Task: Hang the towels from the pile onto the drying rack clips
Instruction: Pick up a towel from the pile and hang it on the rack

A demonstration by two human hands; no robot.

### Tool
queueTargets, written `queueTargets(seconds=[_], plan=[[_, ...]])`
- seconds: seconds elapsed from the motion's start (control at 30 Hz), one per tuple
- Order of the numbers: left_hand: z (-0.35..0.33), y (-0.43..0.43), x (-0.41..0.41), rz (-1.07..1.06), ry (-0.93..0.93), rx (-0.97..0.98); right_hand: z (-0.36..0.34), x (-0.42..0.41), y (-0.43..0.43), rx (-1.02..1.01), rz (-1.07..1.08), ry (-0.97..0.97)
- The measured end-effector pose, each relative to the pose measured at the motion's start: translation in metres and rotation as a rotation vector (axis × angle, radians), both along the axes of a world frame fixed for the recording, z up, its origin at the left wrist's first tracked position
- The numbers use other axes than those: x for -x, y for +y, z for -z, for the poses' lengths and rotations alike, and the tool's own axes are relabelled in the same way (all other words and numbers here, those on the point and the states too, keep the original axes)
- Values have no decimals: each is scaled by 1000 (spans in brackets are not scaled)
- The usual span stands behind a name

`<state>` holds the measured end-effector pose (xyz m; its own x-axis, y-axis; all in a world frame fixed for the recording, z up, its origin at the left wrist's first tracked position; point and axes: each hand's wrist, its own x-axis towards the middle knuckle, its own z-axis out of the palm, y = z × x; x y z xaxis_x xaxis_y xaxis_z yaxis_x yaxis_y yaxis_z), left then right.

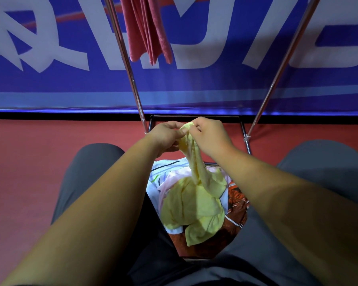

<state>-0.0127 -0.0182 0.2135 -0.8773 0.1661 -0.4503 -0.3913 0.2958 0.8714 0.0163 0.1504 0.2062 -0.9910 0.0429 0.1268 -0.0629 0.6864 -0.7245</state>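
Left hand (pixel 166 135) and right hand (pixel 210 134) pinch the yellow towel (pixel 194 203) between them, tail apparently resting on pile (pixel 237 205).

At centre, yellow towel (pixel 192 205) recorded, pale. At 12 o'clock, pink towel (pixel 147 27) noted. banner (pixel 194 83) logged blue, white lettering. At 3 o'clock of yellow, orange patterned cloth (pixel 237 203) seen. floor (pixel 25 166) logged red.

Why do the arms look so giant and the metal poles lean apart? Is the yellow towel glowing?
Head view: the wide-angle lens swells the near forearms and splays the rack poles. Head view again: light lands brightest on the yellow towel, while the trousers are dim. The left hand and right hand look sharp, the banner slightly soft.
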Motion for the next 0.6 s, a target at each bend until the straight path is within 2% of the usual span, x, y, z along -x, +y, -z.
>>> queueTargets(seconds=[0.13, 0.23, 0.3, 0.43, 0.6], plan=[[5, -4, 2, 185, 256, 406, -12, 2, 2, 106, 95, 22], [12, -7, 10, 158, 325, 519, -26, 1, 7, 182, 172, 64], [2, -7, 11, 99, 385, 470, -36, 2, 13, 207, 217, 104], [-24, -7, 12, -84, 432, 219, -58, 7, 24, 222, 249, 204], [-78, -12, 16, -154, 501, -33, -98, 16, 37, 183, 239, 352]])
